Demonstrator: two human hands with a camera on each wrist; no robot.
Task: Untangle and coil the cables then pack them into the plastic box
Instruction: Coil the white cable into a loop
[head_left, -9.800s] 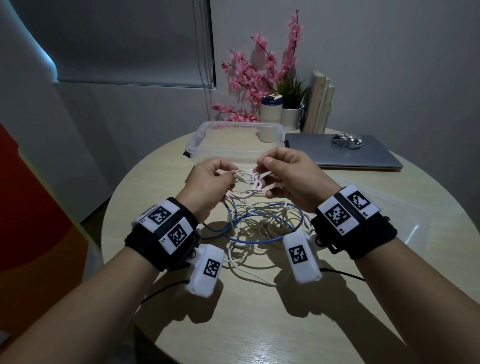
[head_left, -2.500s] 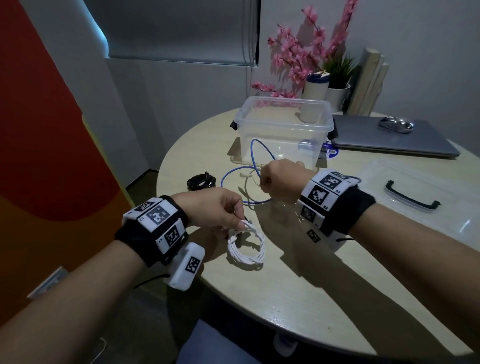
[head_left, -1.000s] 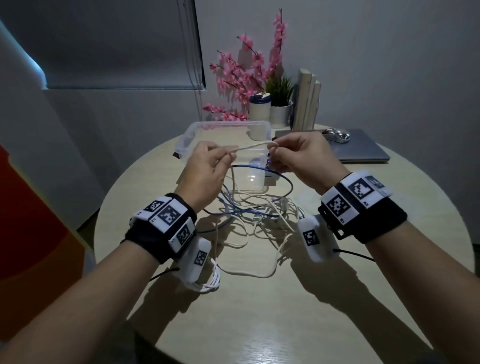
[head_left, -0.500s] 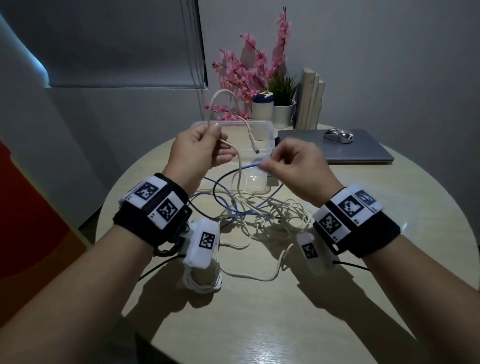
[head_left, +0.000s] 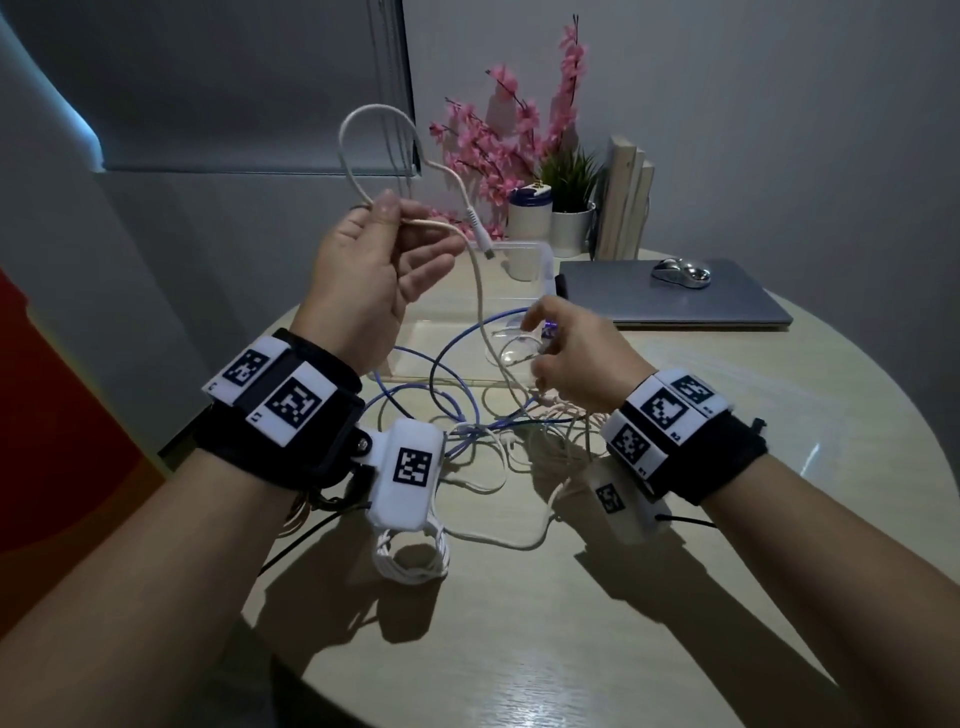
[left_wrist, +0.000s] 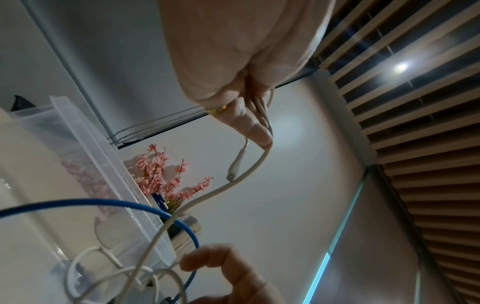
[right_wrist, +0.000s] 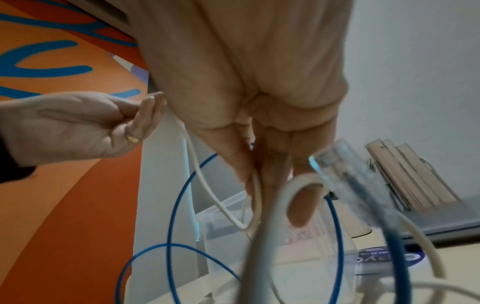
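Note:
My left hand is raised above the table and pinches a white cable between thumb and fingers. A loop of it stands above the hand, and its plug dangles to the right. The cable drops to my right hand, which pinches it low over a tangle of blue and white cables. In the right wrist view the white cable runs between that hand's fingers. A blue cable loops in front of the clear plastic box. A coiled white cable lies near the front edge.
A closed laptop with a mouse on it lies at the back right. Pink flowers, a white cup, a potted plant and books stand behind the box. The box's clear lid lies on the right.
My left hand has lifted the white cable higher, so the loop stands taller. My right hand has dropped lower along the cable, closer to the tangle.

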